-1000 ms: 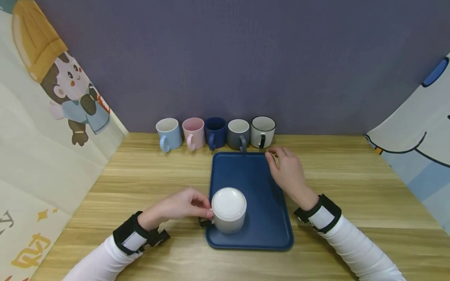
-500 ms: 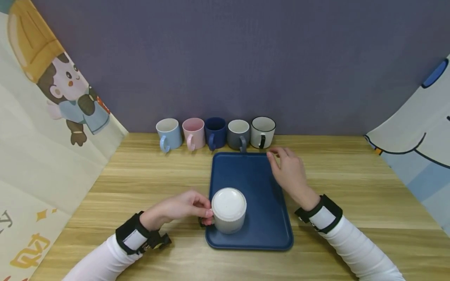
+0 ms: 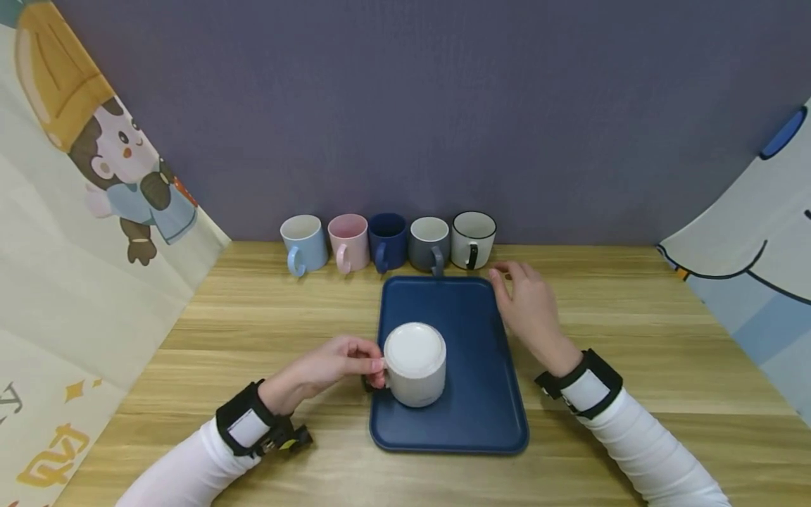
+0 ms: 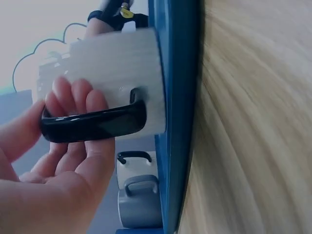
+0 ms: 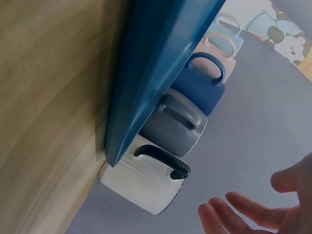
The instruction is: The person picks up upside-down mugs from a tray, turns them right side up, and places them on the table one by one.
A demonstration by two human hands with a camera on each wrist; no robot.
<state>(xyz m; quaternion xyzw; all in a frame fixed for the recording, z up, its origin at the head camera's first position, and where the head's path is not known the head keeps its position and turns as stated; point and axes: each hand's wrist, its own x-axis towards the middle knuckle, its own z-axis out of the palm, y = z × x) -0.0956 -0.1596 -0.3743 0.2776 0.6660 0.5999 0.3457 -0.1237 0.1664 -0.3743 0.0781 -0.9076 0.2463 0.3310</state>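
Observation:
An upside-down white mug (image 3: 416, 366) with a black handle (image 4: 92, 126) is over the near left part of the blue tray (image 3: 475, 415). My left hand (image 3: 336, 366) holds it by that handle, the fingers curled through the loop. Whether the mug's rim touches the tray cannot be told. My right hand (image 3: 529, 306) is by the tray's far right corner, its fingers loosely bent and holding nothing. The nearest mug to it is the black-rimmed white mug (image 3: 474, 236), whose black handle faces me.
Along the dark back wall stand upright mugs: light blue (image 3: 307, 246), pink (image 3: 353, 248), dark blue (image 3: 393, 246) and grey (image 3: 423, 255), handles toward me. The tray's far edge lies close in front of the grey one. Wooden tabletop (image 3: 253, 317) surrounds the tray.
The upside-down mug has shifted a little away from me, with my left hand still on its handle. My right hand has drifted slightly to the right.

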